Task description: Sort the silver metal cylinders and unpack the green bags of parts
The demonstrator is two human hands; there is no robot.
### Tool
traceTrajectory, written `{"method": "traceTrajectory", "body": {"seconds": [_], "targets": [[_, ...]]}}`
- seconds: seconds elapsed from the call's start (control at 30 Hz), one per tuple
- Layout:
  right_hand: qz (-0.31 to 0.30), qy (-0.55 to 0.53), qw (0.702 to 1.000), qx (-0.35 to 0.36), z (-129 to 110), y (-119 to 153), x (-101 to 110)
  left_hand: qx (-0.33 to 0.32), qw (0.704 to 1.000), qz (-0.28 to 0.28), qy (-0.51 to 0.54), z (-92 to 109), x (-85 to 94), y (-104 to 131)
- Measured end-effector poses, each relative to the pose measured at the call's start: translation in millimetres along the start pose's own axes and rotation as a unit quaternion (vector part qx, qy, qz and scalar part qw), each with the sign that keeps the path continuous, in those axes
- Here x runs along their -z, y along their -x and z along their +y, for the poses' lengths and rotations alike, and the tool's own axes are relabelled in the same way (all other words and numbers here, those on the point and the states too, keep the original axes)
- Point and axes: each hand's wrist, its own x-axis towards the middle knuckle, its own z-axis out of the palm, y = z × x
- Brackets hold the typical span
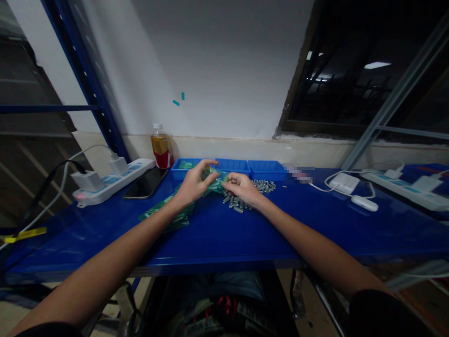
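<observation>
A small green see-through plastic bag [214, 183] is held up between my two hands above the blue table. My left hand [196, 183] curls round its left side, with the forefinger raised apart from the thumb. With thumb and forefinger pinched, my right hand [242, 188] grips the bag's right edge. Loose metal cylinder-shaped parts [237, 204] lie under and beside my right hand. Behind it is a heap of smaller silvery parts [264, 186]. More green plastic bags [171, 215] lie in a pile below my left forearm. What the held bag contains is unclear.
Blue trays [267, 170] line the table's back; the left tray [179, 174] has green bags inside. A phone [145, 183], a power strip [115, 180] and a drink bottle [162, 149] stand left. White chargers and cables [345, 184] and another power strip [409, 188] lie right.
</observation>
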Motion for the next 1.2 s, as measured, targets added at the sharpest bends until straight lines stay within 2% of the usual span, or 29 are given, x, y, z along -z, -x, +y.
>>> {"method": "traceTrajectory", "body": {"seconds": [0.17,0.27,0.37,0.47,0.57,0.63,0.7,0.8,0.97,1.03,1.13,1.2], "targets": [[0.02,-0.015,1.0,-0.014,-7,0,-1,0.022,0.998,-0.003,0.051,3,0.9,-1],[0.051,-0.011,0.999,-0.016,-7,0,1,0.022,0.997,-0.045,0.059,1,3.9,-2],[0.111,-0.024,0.993,-0.017,-3,-3,5,0.021,0.994,-0.082,0.062,-3,5.4,-3],[0.132,-0.057,0.989,-0.047,0,-6,9,0.026,0.997,-0.064,0.041,-6,5.3,-3],[0.09,-0.101,0.984,-0.119,-1,-6,9,-0.035,0.999,-0.032,-0.005,-4,5.5,-2],[0.053,-0.136,0.978,-0.151,-3,-4,6,-0.085,0.995,-0.033,-0.033,0,6.0,-1],[0.041,-0.155,0.977,-0.141,-5,-3,4,-0.119,0.99,-0.045,-0.059,4,6.1,0],[0.085,-0.128,0.985,-0.083,-6,-3,2,-0.131,0.986,-0.06,-0.089,4,4.8,1],[0.188,-0.019,0.982,-0.004,-3,-7,8,-0.044,0.99,-0.043,-0.131,-3,1.3,-1],[0.207,0.005,0.978,0.011,-2,-6,9,0.007,0.992,-0.043,-0.117,-7,1.0,-2],[0.192,0.058,0.979,0.034,-3,-2,7,0.11,0.991,-0.072,0.002,-12,1.0,-5],[0.173,0.119,0.975,0.076,-5,3,5,0.183,0.972,-0.1,0.104,-15,0.2,-6]]}}
